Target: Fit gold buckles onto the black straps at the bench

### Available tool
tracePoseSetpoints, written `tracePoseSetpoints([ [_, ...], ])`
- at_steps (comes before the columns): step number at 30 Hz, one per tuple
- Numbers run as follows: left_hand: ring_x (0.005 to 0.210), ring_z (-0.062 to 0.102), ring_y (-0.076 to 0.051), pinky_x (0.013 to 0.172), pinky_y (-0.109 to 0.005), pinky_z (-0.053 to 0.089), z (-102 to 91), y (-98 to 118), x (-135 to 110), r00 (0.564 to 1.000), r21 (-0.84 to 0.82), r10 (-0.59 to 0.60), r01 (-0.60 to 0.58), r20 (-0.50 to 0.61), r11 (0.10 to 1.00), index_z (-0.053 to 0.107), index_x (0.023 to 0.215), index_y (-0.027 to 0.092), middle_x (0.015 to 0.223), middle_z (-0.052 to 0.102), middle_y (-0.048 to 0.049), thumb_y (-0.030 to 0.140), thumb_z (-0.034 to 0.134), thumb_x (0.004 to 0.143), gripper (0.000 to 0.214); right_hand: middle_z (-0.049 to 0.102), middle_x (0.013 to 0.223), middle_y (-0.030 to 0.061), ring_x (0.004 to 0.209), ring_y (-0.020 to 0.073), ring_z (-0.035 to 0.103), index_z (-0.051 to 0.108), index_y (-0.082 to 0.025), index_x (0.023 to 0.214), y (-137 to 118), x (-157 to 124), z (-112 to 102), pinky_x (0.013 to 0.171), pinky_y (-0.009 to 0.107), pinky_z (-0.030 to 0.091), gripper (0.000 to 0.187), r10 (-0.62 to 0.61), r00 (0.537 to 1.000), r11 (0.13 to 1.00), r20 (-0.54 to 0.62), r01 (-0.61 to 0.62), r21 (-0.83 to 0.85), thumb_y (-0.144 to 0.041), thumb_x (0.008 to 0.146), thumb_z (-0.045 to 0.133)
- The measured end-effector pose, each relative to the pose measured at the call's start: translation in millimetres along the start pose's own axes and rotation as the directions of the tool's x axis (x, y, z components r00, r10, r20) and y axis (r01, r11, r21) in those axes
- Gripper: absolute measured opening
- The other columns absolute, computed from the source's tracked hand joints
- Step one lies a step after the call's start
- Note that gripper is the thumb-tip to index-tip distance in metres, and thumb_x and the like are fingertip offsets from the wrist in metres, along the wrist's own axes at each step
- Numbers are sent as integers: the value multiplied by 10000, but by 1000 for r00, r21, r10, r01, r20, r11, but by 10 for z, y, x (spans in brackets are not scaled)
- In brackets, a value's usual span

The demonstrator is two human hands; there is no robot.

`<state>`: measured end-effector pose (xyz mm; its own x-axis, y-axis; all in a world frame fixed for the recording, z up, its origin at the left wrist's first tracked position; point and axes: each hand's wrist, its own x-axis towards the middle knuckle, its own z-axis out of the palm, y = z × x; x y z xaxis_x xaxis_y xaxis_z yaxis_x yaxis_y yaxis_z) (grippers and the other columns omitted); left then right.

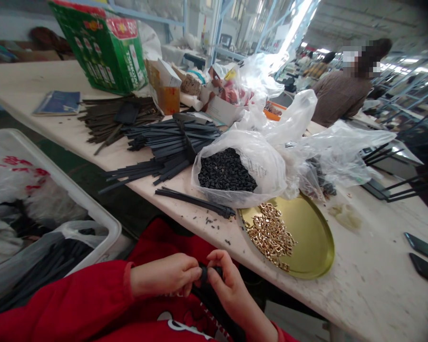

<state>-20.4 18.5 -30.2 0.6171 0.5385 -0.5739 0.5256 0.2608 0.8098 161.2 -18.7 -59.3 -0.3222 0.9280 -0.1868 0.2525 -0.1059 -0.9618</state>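
Note:
Both hands meet low in front of my red sleeves, below the table's near edge. My left hand (166, 275) is closed in a pinch on the end of a black strap (207, 274). My right hand (224, 280) curls its fingers round the same strap from the other side. The strap runs down over my lap. Just above the hands, a round gold tray (314, 237) on the table holds a heap of small gold buckles (271, 232). Beside it stands an open plastic bag of small black pieces (225, 172).
Piles of black straps (171, 142) cover the table's middle, with a green carton (103, 45) and small boxes behind. A white bin (103, 218) with bagged straps stands at my left. Another person (342, 90) sits at the far right. Two dark blades (424, 256) lie right.

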Motion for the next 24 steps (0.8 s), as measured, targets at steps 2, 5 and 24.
tracePoseSetpoints([
  [2, 507, 458, -105, 476, -197, 347, -32, -23, -4, 1000, 72, 13, -14, 7, 997, 571, 725, 151, 585, 531, 20, 378, 367, 852, 331, 541, 782, -2, 712, 145, 525, 449, -210, 1040, 12, 2, -15, 653, 258, 422, 159, 6, 999, 997, 46, -3, -77, -234, 896, 386],
  [5, 542, 459, -104, 511, -190, 353, -50, -65, 0, 998, 97, 58, -60, 15, 994, 583, 715, 155, 612, 536, 26, 356, 421, 821, 280, 576, 793, 2, 699, 146, 552, 434, -216, 1083, 35, -13, -33, 624, 254, 418, 188, 4, 994, 980, 108, 17, -198, -238, 911, 362],
  [24, 544, 519, -114, 494, -178, 342, 22, -120, 7, 996, 128, 57, -47, -71, 991, 578, 749, 168, 617, 584, 12, 322, 390, 837, 258, 607, 795, 18, 677, 144, 589, 453, -205, 1074, 196, 63, 58, 594, 239, 454, 205, -134, 991, 933, -4, 125, -339, -181, 885, 378],
])
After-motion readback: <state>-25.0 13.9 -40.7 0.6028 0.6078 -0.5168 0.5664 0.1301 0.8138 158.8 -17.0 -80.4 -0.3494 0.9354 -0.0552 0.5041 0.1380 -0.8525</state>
